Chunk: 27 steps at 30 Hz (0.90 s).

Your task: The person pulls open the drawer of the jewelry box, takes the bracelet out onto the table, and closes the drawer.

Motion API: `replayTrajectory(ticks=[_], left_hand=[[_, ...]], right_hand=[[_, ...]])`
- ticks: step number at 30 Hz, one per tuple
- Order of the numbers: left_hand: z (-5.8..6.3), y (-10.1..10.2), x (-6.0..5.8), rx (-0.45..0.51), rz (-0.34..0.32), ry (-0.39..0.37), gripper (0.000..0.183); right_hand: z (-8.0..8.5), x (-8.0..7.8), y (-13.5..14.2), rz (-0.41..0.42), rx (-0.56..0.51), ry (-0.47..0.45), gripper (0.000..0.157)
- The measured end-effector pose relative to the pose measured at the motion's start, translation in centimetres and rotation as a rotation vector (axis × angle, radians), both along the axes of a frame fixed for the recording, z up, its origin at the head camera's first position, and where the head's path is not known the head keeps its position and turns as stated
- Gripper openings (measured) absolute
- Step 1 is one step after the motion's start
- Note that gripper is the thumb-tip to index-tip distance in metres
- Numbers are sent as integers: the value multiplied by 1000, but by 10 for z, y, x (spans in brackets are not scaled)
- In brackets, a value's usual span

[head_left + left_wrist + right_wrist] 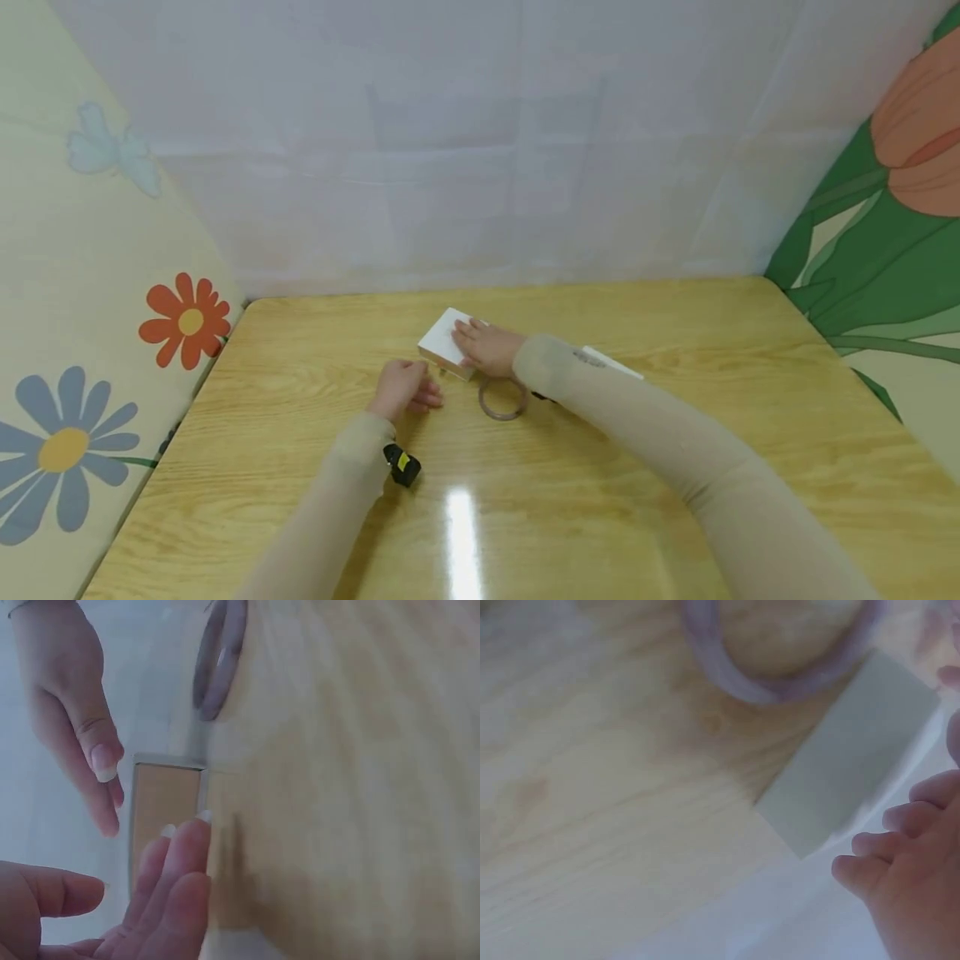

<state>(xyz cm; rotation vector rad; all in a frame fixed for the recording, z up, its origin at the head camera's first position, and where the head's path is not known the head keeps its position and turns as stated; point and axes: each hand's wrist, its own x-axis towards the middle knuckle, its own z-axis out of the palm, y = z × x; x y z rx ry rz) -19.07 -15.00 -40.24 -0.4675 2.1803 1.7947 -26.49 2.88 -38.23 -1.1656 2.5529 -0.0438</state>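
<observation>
A white box (442, 337) with a tan panel on one side (166, 802) sits toward the back of the table. Flat on its top lies my right hand (491, 346), fingers extended. My left hand (405, 387) hovers just left of the box, its fingers loosely bent and holding nothing; in the left wrist view its fingertips overlap the tan side. Close in front of the box, by the right wrist, a greyish-purple bangle (502, 417) rests on the wood. The right wrist view shows the box's plain end (847, 757) near the same bangle (754, 691).
Beyond my right forearm, a flat white piece (618, 367) is partly hidden by the sleeve. A white sheet (480, 167) hangs along the back edge of the wooden table (262, 400). Flower-printed panels stand at left and right. A small black camera (402, 465) is strapped to my left wrist.
</observation>
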Motion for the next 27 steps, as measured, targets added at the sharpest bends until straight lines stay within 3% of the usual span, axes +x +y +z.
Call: replayTrajectory(ticks=[7, 18, 27], left_hand=[[5, 1, -8, 4, -8, -34, 38], [-2, 8, -10, -8, -26, -35, 35], [-10, 13, -20, 5, -25, -62, 35]], right_hand=[[3, -1, -3, 22, 8, 35, 59], [0, -3, -7, 1, 28, 5, 59], [-5, -6, -6, -19, 30, -20, 60]])
